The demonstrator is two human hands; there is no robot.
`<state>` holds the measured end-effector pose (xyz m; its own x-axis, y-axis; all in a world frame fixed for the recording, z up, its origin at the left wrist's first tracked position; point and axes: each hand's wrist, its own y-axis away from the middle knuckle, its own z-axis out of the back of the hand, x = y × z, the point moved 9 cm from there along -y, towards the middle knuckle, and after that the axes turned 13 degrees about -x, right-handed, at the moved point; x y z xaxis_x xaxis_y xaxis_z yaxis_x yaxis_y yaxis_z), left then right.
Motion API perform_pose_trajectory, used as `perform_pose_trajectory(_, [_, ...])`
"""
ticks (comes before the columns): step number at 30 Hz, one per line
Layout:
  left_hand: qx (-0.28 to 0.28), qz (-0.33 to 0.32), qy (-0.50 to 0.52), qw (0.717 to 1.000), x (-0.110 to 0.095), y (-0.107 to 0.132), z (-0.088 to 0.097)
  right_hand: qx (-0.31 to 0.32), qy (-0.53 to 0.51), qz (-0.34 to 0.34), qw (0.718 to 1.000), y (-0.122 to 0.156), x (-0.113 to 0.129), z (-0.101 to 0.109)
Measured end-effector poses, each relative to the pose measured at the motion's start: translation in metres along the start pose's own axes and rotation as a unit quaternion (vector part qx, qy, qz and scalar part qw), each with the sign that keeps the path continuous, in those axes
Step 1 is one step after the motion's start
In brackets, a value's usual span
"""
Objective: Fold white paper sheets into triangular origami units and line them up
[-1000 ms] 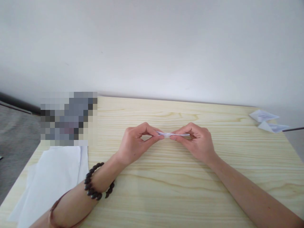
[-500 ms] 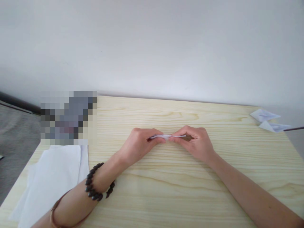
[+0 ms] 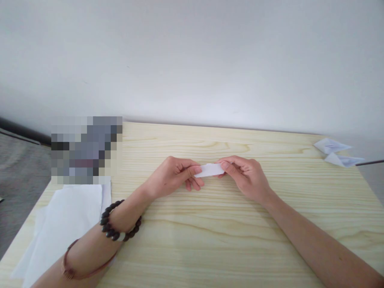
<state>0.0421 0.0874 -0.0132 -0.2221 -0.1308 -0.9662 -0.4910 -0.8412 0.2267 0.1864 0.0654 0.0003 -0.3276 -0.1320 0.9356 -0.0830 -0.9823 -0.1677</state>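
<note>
A small strip of folded white paper [image 3: 210,170] is stretched between my two hands above the wooden table [image 3: 228,240]. My left hand [image 3: 177,174] pinches its left end, thumb on the near face, with the other fingers curled below and behind. At the opposite end, my right hand [image 3: 247,174] grips the paper between thumb and fingers. The strip's broad face is turned toward me and tilts slightly up to the right. Its back and both ends are hidden by the fingers.
Loose white sheets [image 3: 69,224] lie at the left, partly under my left forearm. Behind them is a blurred-out grey object [image 3: 93,148]. Two folded paper boats [image 3: 333,146] sit at the far right corner, close to the wall [image 3: 210,60].
The folded paper has turned from edge-on to showing its broad face. Both thumbs have shifted outward to its ends, and some left fingers have come out below.
</note>
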Motion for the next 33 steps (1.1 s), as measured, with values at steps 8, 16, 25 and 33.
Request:
perform_pose_trajectory(8, [-0.097,-0.154,-0.064,0.981,-0.01,0.002,0.015,-0.037,-0.031,-0.033,0.998,-0.002,-0.01,0.004])
perform_pose_trajectory(16, [-0.15,-0.318,-0.197,0.915,-0.035,0.017,0.005,-0.007,-0.054,-0.055,0.997,0.001,-0.013,-0.005])
perform_pose_trajectory(25, [-0.163,-0.295,-0.224,0.915,-0.031,0.017,0.011,-0.006,0.058,0.193,0.98,0.005,0.023,-0.004])
perform_pose_trajectory(33, [-0.164,-0.385,-0.285,0.862,-0.045,0.028,-0.001,-0.024,0.112,0.293,0.949,0.017,0.041,-0.007])
